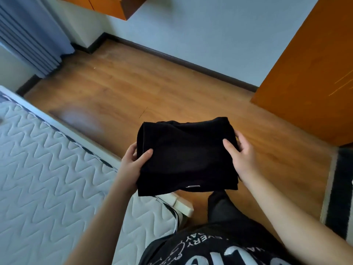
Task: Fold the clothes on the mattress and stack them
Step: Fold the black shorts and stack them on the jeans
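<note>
Wooden floor [118, 88] beside quilted white mattress [38, 159] | left hand [133, 159] fingers curled round left edge of folded black garment [187, 155], thumb on top | right hand [240, 153] fingers clasped on right edge | garment held in the air above the floor, just off the mattress corner | orange wardrobe [309, 73] at right

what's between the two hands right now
In the head view, the folded black garment spans the whole gap: the left hand grips its left edge and the right hand its right edge, above the wooden floor.
</note>
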`<state>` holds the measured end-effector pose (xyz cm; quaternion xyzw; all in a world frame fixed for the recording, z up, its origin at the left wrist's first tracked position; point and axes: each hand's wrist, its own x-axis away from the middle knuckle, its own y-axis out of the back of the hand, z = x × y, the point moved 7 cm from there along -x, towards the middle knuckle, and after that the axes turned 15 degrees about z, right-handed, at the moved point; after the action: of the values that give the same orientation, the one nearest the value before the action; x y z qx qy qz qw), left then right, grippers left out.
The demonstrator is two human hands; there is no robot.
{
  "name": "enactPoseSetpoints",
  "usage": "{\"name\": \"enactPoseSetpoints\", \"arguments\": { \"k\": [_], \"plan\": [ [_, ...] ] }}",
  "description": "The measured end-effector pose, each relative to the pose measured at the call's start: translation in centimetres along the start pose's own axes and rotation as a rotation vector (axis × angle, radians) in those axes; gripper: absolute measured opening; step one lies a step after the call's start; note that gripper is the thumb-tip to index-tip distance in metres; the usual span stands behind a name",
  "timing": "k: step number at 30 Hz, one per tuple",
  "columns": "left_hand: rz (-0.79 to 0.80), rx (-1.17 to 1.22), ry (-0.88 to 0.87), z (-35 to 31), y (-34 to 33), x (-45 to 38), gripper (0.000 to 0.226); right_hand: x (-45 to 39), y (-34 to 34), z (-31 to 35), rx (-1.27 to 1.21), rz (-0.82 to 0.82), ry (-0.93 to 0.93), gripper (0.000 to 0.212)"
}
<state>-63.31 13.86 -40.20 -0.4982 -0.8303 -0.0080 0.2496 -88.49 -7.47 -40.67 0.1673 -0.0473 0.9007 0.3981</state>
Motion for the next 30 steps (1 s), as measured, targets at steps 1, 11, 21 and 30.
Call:
{"name": "enactPoseSetpoints", "arguments": {
  "k": [1,11,21,30],
  "plan": [
    [-0.024,0.012,0.011,-0.1,-0.4,-1.2,0.046,-1.8,0.7,0.3,0.003,0.027,-0.005,0.041],
    [-0.210,0.067,0.054,-4.8,-5.0,-10.9,0.048,-15.9,7.4,5.6,0.111,0.245,-0.057,0.045],
    [-0.357,0.145,-0.008,-6.5,0.1,-14.5,0.051,-25.8,2.1,10.1,0.170,0.483,-0.019,0.049],
    [-0.582,0.154,-0.119,-10.7,12.9,-14.7,0.051,-35.4,-14.0,17.0,0.234,0.657,0.096,0.051]
  ]
}}
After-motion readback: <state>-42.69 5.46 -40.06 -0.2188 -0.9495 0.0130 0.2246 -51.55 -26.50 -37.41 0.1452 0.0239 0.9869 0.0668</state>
